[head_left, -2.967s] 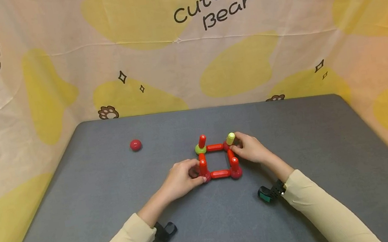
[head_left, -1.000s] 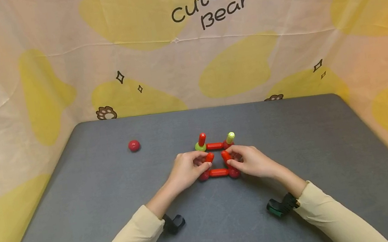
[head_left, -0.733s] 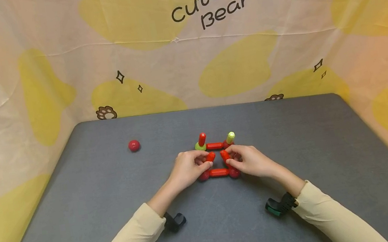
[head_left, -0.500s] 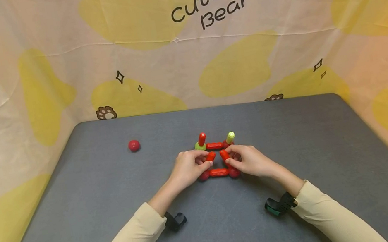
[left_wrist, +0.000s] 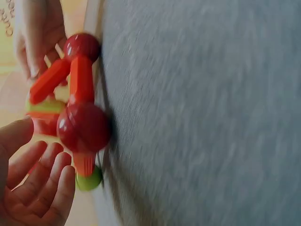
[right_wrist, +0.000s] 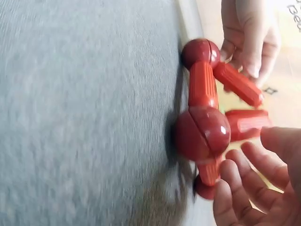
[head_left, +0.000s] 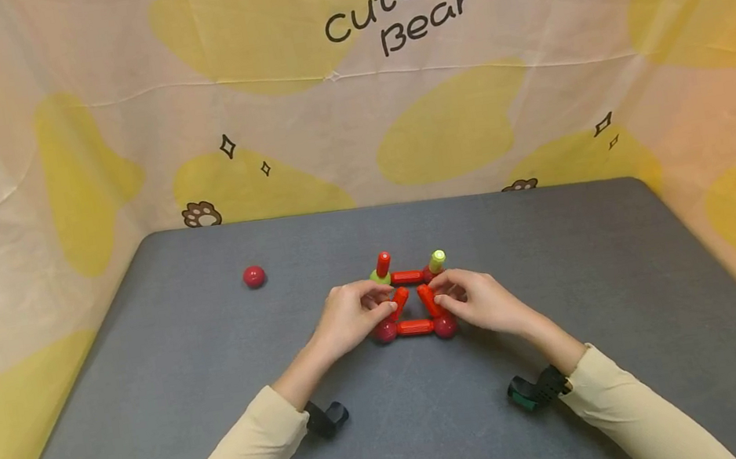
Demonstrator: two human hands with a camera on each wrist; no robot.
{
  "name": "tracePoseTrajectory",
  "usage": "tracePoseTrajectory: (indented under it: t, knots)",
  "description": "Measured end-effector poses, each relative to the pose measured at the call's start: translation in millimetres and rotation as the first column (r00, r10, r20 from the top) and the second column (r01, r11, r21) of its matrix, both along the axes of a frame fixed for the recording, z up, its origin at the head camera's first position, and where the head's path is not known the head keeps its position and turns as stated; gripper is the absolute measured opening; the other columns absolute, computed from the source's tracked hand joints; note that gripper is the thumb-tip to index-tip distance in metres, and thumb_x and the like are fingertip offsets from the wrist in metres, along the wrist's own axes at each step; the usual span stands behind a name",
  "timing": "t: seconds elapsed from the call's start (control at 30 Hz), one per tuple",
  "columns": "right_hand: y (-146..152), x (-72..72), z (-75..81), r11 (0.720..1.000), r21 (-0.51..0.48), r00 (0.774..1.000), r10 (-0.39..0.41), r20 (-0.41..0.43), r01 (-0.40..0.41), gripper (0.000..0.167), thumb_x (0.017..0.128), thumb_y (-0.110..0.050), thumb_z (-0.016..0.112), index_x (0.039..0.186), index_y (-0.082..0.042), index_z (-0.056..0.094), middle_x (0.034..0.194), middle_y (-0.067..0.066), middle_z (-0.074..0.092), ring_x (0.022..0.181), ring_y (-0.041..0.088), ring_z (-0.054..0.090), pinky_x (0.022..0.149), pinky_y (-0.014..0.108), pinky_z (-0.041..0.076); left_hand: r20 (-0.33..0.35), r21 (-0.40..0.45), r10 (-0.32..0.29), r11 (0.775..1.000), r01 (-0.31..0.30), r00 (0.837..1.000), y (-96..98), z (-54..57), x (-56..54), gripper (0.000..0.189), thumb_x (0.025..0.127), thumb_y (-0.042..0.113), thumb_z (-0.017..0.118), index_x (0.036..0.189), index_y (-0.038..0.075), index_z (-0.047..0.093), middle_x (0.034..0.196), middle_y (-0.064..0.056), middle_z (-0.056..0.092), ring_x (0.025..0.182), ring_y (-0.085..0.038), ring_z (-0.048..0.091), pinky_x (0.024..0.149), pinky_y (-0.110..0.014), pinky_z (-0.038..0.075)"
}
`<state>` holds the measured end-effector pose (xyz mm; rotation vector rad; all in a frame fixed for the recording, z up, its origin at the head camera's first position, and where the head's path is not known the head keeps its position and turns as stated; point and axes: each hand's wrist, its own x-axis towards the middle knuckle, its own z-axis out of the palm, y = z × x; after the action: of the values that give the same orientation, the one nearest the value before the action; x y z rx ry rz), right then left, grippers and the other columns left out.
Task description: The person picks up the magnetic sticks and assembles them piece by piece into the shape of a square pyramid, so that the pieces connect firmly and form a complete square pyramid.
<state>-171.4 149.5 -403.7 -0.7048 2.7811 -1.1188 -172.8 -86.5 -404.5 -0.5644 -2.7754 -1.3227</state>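
A square of magnetic rods and balls sits on the grey table in the head view. At its front, a red rod [head_left: 415, 327] joins two red balls, the left ball [head_left: 385, 331] and the right ball [head_left: 445, 326]. From these rise the left front rod [head_left: 400, 302] and right front rod [head_left: 428, 300], both red, tilting towards each other. My left hand [head_left: 351, 318] is beside the left front rod, thumb by its tip, fingers loosely spread. Likewise, my right hand [head_left: 482, 301] is beside the right front rod, fingers relaxed. The side rods are mostly hidden by the hands.
Behind, a red upright rod [head_left: 383, 263] stands on a green ball [head_left: 378, 279], and a yellow-green rod [head_left: 437, 259] on a red ball. A loose red ball [head_left: 254, 276] lies at the back left of the table [head_left: 428, 442]. A patterned cloth [head_left: 291, 98] surrounds the table.
Over the frames both front rods went from upright to leaning inward, with the hands pinching them. Since half a second ago the fingers have loosened and moved slightly outward; the rods stay tilted.
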Motion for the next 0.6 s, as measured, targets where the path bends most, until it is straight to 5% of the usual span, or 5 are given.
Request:
tracePoseTrajectory:
  t: [0.27,0.6]
  knots:
    - [12.8,-14.9,-5.5,0.978,-0.068,0.975,-0.202,-0.090,0.196,0.021,0.084,-0.009,0.065,0.104,-0.005,0.058,0.095,0.010,0.065,0.079,0.022,0.062,0.072,0.038,0.052,-0.078,0.091,0.121,0.989,-0.114,0.990,-13.2,4.2,-20.0,0.020,0.079,0.012,0.071,0.098,0.006,0.069,0.093,-0.005,0.069,0.078,-0.016,0.066,0.070,-0.030,0.054]
    - [4.5,-28.3,-4.9,0.989,-0.058,0.986,-0.140,-0.093,0.135,0.029,0.084,-0.010,0.065,0.112,-0.004,0.057,0.107,0.012,0.062,0.087,0.023,0.063,0.078,0.040,0.052,0.008,0.060,0.098,0.993,-0.098,0.995,-3.3,0.6,-37.9,0.034,0.081,0.016,0.069,0.115,0.009,0.064,0.108,-0.007,0.067,0.090,-0.019,0.067,0.075,-0.030,0.053]
